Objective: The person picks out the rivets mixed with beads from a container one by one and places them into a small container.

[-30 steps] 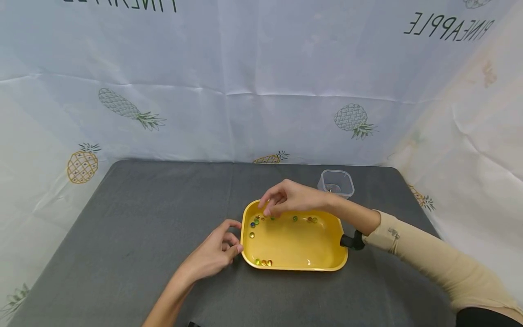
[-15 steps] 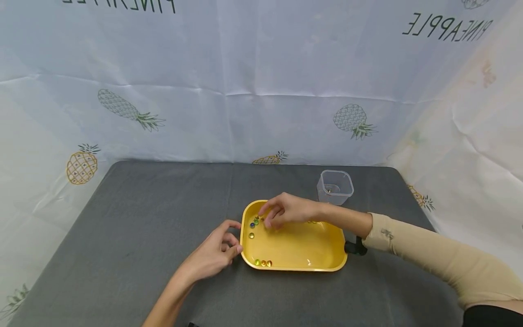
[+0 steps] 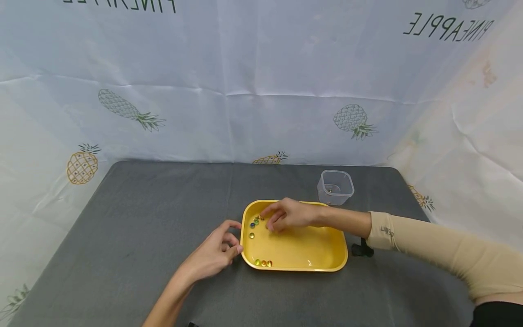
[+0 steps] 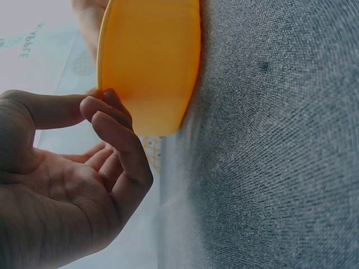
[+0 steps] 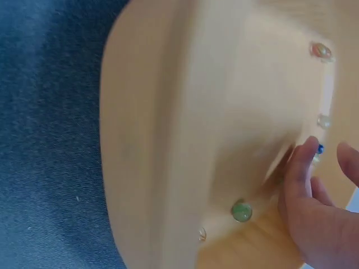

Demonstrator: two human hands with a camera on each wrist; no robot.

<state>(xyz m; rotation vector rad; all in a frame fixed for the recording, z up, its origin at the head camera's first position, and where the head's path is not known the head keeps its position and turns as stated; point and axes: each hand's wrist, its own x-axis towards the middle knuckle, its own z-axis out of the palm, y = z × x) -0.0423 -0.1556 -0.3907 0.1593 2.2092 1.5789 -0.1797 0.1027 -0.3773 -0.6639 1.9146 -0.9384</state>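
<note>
A yellow tray (image 3: 294, 252) lies on the grey table with several glass marbles in it. My left hand (image 3: 216, 250) pinches the tray's left wall; in the left wrist view its fingers (image 4: 120, 134) bend at the rim. Inside the tray, toward the back left, hovers my right hand (image 3: 292, 213). The right wrist view shows a gap between its fingertips, with nothing held visible. Close to that hand is a blue marble (image 3: 252, 225). A green marble (image 5: 242, 211) lies nearer the camera in the right wrist view. The forearm and hand cover the tray's back right part.
Behind the tray at the right stands a clear plastic container (image 3: 335, 198) with something small at its bottom. A yellow and an orange marble (image 3: 263, 263) lie along the tray's front left edge. A pineapple-print curtain (image 3: 229, 127) borders the table's back.
My right hand has come a little toward me and lower in the tray. Marbles along the back right are now hidden behind it. My left hand stays put.
</note>
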